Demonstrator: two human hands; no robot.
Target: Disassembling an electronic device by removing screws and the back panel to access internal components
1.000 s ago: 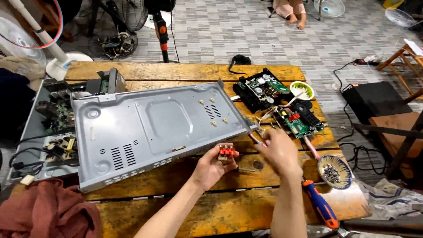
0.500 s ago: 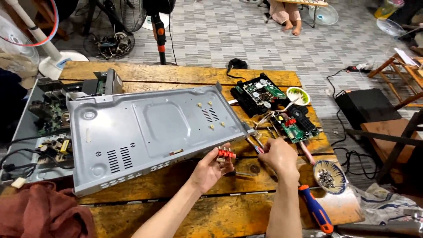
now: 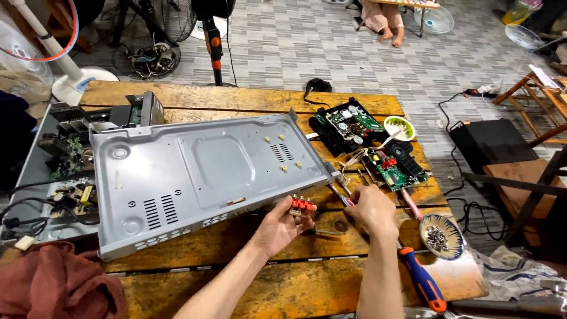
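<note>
The left hand (image 3: 277, 227) is pinching a small red jack block (image 3: 302, 206) between thumb and fingertips, holding it up just off the near right corner of the grey metal cover (image 3: 201, 171). The block is sitting at the top of that grip, its red faces turned toward the camera, and it is close beside the cover's edge; whether the two are touching cannot be told.

Just right of the block, the right hand (image 3: 373, 208) is closing around the thin shaft of a tool (image 3: 339, 193), whose tip is pointing up and left toward the cover's corner. The fingers are curling tight, hiding the handle.

Beyond the right hand, a green circuit board (image 3: 391, 168) is lying on the wooden table (image 3: 295, 289), with a second board in a black tray (image 3: 345, 125) farther back. To the right of the hand, a small dish of screws (image 3: 440, 237) is resting near the table edge, and a screwdriver with a blue and orange handle (image 3: 420, 286) is lying below it. Left of the cover, an opened chassis (image 3: 56, 159) is showing its boards, and a red cloth (image 3: 53, 286) is bunching at the near left.
</note>
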